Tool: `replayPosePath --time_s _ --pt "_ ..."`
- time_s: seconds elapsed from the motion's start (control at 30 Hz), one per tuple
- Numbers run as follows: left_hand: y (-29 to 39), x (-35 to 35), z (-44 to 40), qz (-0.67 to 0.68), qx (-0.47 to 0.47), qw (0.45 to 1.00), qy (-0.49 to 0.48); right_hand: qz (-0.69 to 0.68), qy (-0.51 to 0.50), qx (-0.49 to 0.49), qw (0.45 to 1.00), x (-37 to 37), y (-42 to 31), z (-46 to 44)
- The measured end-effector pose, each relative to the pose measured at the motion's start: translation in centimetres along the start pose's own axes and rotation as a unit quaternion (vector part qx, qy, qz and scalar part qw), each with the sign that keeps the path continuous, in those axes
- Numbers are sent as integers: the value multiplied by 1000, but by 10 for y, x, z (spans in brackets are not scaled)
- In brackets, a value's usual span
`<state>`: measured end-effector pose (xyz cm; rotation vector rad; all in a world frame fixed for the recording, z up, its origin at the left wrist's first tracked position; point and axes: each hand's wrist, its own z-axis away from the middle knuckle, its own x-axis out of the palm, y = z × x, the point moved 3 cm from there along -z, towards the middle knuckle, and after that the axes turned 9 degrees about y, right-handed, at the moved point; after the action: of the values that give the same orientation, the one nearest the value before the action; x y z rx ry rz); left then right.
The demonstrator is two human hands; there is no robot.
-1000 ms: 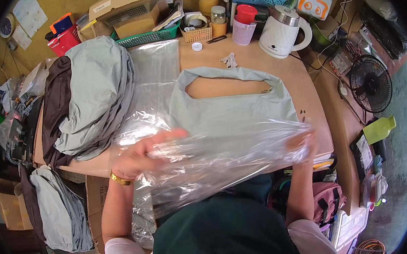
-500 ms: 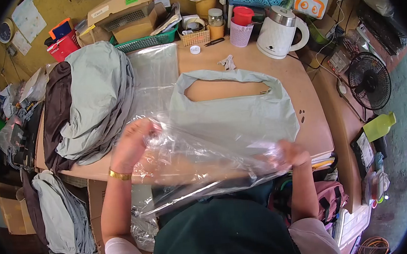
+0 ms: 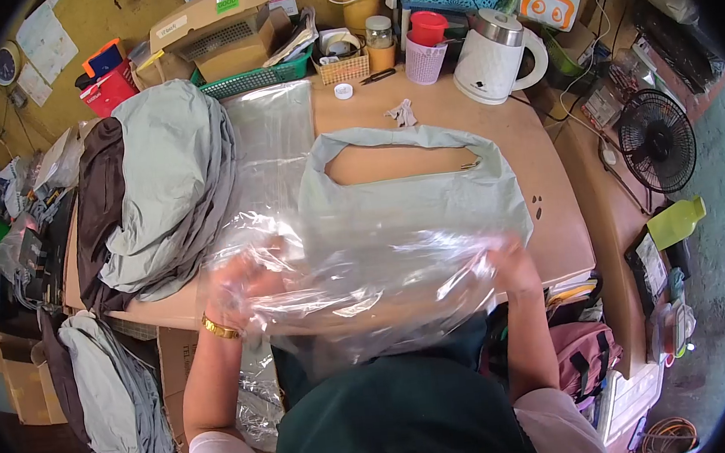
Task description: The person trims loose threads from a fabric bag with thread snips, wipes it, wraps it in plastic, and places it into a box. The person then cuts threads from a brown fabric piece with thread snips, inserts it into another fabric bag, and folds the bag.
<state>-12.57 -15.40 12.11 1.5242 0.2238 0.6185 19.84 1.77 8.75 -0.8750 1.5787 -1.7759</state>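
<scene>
A clear plastic bag (image 3: 376,286) is stretched between my two hands over the table's front edge, blurred by motion. My left hand (image 3: 251,279) is closed on its left side, partly behind the shiny film. At the right side, my right hand (image 3: 510,261) grips the bag with bent fingers. Under and beyond the film lies a pale grey-green fabric bag (image 3: 420,194), flat, its strap loop toward the back. More clear plastic (image 3: 273,139) lies flat to its left, beside a pile of pale green and brown fabric bags (image 3: 164,175).
A white kettle (image 3: 490,58), a pink cup (image 3: 425,59), a small basket (image 3: 342,69) and a cardboard box (image 3: 230,44) line the table's back. Small scissors (image 3: 378,77) and a fabric scrap (image 3: 402,113) lie before them. A black fan (image 3: 657,142) stands at right.
The plastic bag has swung and spread between my hands. Since half a second ago, my left hand has moved down toward the table's front edge, and my right hand has risen slightly.
</scene>
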Motion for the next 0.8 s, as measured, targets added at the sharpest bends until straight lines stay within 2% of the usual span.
replayPosePath --time_s 0.03,0.07,0.1,0.13,0.17,0.2,0.23,0.27,0.3,0.33,0.37,0.4,0.43,0.47,0.5,0.53,0.57,0.6,0.63,0.67,0.7,0.73,0.77,0.8 --pt "-4 11 -3 -58 -16 974 -218 -195 181 -54 962 -8 -5 -4" --pt "-7 16 0 -135 -106 934 -312 -375 350 -103 852 -17 -4 0" --pt "-10 18 4 -222 -174 866 -412 -376 349 -102 852 -23 7 1" --pt "-19 5 0 -222 -173 867 -412 -431 211 -77 874 -28 25 0" --pt "-12 -3 -13 -121 -122 947 -270 -457 139 -65 876 -24 22 -2" --pt "-6 -12 -21 -16 -68 991 -118 -475 67 -48 876 -18 18 -3" --pt "-7 -21 -20 176 -124 975 53 -134 -92 -8 987 -4 14 -1" --pt "-8 -22 -26 177 -125 975 54 228 -238 34 944 7 16 3" --pt "-6 -12 -31 325 -140 925 -141 228 -238 34 944 6 22 4" --pt "0 -6 -28 452 -145 817 -328 132 -187 -5 973 3 28 5" --pt "0 -5 -16 422 -201 834 -294 35 -135 -44 989 4 23 4" --pt "2 -1 -15 423 -199 834 -293 36 -137 -45 989 7 19 1" --pt "2 7 -10 93 -49 923 -369 -202 76 -83 973 -1 11 -6" --pt "-6 2 -10 -150 -61 915 -369 -419 283 -112 856 -10 10 -6" --pt "-13 -4 -10 -381 -68 832 -398 -420 281 -112 855 -15 16 -9" --pt "-22 -17 -14 -381 -69 833 -396 -519 69 -26 852 -13 26 -16" --pt "-13 -17 -24 -150 -95 954 -240 -563 -42 12 826 -8 24 -16" --pt "-6 -21 -30 95 -112 987 -63 -587 -147 61 794 -1 21 -15" --pt "3 -20 -32 139 -76 987 5 -175 -193 26 965 6 23 -8" --pt "-2 -22 -33 139 -76 987 7 273 -201 -14 941 8 26 -5" --pt "-9 -16 -32 296 -148 934 -137 273 -202 -14 940 7 30 -2" --pt "-14 -11 -29 438 -212 830 -272 169 -148 -60 973 4 34 4" --pt "-16 -9 -30 450 -238 789 -344 62 -92 -106 988 -1 32 5" --pt "-17 -12 -26 450 -238 789 -343 62 -93 -105 988 -4 33 1"
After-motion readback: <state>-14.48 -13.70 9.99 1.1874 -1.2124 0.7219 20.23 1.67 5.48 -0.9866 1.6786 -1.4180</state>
